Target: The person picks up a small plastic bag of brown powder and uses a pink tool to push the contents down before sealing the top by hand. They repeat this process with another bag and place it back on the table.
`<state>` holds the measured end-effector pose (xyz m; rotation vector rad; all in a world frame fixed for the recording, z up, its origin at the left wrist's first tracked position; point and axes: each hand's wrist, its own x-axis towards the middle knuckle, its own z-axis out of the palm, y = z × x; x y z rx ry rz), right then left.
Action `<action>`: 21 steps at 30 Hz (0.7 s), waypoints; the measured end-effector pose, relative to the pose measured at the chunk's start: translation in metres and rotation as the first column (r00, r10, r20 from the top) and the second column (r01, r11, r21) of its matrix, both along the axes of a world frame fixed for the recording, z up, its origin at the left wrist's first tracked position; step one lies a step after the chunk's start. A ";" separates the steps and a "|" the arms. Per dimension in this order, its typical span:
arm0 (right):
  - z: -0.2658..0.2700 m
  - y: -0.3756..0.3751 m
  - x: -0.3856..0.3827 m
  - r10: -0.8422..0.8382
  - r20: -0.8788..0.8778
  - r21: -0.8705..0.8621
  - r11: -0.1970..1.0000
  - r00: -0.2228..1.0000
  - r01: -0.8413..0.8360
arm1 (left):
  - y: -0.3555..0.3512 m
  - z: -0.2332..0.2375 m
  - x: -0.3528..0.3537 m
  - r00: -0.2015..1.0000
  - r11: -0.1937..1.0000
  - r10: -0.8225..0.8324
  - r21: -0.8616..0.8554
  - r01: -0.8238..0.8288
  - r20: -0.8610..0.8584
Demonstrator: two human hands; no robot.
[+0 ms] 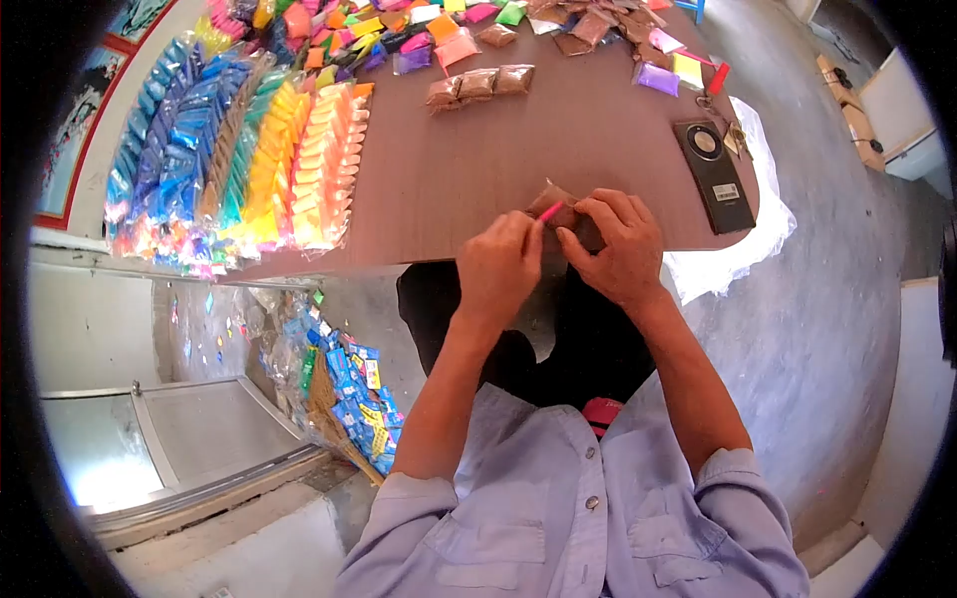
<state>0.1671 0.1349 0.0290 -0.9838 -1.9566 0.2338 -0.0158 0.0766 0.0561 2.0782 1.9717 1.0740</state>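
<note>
At the near edge of the table, a small clear packet with brown contents is between my two hands. My left hand is closed in a pinch at a short pink stick, which lies across the packet. The fingers of my right hand are bent around the packet's right side, thumb below and fingertips on top. Further back, three similar brown packets lie in a row.
Bagged rows of coloured packets fill the table's left side. Loose colourful packets and brown ones are heaped at the back. A phone and keys lie at right. Blue packages stand on the floor at left.
</note>
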 end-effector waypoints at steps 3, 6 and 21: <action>0.003 -0.001 0.000 0.008 0.008 -0.012 1.000 1.000 -0.008 | 0.005 0.001 -0.017 0.996 0.996 0.090 0.024 -0.090 -0.007; 0.001 0.001 -0.002 -0.001 0.015 0.025 1.000 1.000 0.001 | 0.000 0.007 -0.017 0.993 0.993 0.111 0.024 -0.112 0.050; 0.006 -0.001 -0.004 0.029 0.005 -0.138 0.990 1.000 -0.028 | 0.000 -0.002 -0.061 0.961 0.968 0.233 0.056 -0.244 0.150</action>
